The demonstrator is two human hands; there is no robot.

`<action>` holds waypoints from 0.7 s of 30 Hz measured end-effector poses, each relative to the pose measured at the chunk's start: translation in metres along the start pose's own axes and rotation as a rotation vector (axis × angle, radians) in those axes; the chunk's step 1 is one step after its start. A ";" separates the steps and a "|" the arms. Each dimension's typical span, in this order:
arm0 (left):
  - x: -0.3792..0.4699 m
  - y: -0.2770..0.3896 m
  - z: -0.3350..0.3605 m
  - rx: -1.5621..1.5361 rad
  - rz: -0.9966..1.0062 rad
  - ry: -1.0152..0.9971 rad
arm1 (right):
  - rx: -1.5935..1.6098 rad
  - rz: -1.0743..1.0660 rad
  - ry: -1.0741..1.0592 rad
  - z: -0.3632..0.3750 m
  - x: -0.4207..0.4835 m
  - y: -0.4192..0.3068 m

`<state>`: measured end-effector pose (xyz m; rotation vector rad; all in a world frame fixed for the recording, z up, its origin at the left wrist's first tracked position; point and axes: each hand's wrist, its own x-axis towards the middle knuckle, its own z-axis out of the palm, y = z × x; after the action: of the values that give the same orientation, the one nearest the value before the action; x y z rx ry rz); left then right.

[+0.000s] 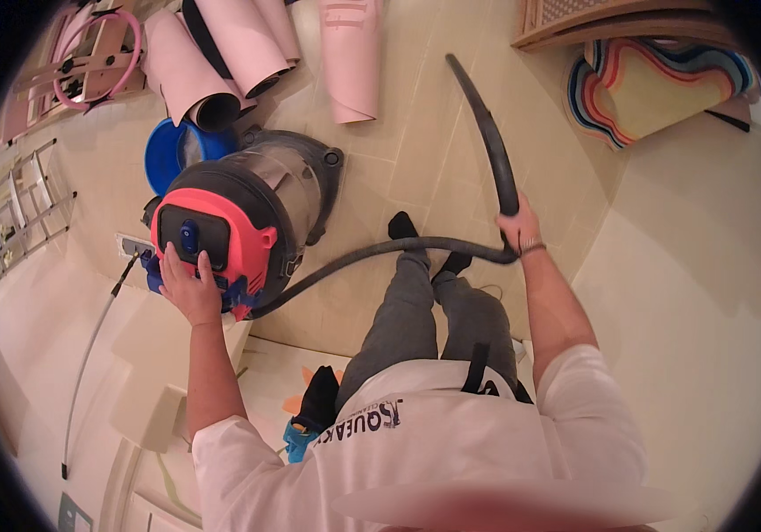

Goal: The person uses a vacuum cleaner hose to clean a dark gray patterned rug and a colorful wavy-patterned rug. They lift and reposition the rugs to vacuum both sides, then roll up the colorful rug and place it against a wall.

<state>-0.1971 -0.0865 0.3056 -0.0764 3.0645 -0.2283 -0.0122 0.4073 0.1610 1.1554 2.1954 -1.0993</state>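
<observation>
A canister vacuum cleaner (pixel 240 213) with a red and black top and a translucent tank stands on the floor to my left. My left hand (pixel 187 286) lies on its top with the fingers spread, just below a blue part on the black panel. In my right hand (pixel 520 226) is the black vacuum hose (pixel 367 250), gripped where its curved wand (pixel 486 133) meets the flexible part. The wand points away from me over the floor. From my right hand the hose runs back across my feet to the side of the vacuum.
A blue bucket (pixel 166 156) touches the vacuum's far side. Rolled pink mats (pixel 194 80) and another pink roll (pixel 350 66) lie beyond. A folding ladder (pixel 21 206) and a thin pole (pixel 91 352) are at left. A colourful wavy-edged rug (pixel 666 86) lies at upper right beside wooden furniture (pixel 593 20).
</observation>
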 end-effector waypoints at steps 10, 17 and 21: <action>0.001 0.001 0.002 0.014 0.000 0.077 | -0.075 -0.108 -0.070 -0.018 -0.016 -0.028; 0.006 0.005 0.001 0.101 -0.083 0.051 | -0.083 -0.104 -0.005 -0.046 0.132 -0.089; 0.009 0.007 0.000 0.055 -0.138 0.054 | -0.109 -0.105 0.060 -0.061 0.212 -0.121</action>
<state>-0.2059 -0.0797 0.3036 -0.2832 3.1069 -0.3272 -0.2318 0.5191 0.1106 1.0497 2.3545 -0.9849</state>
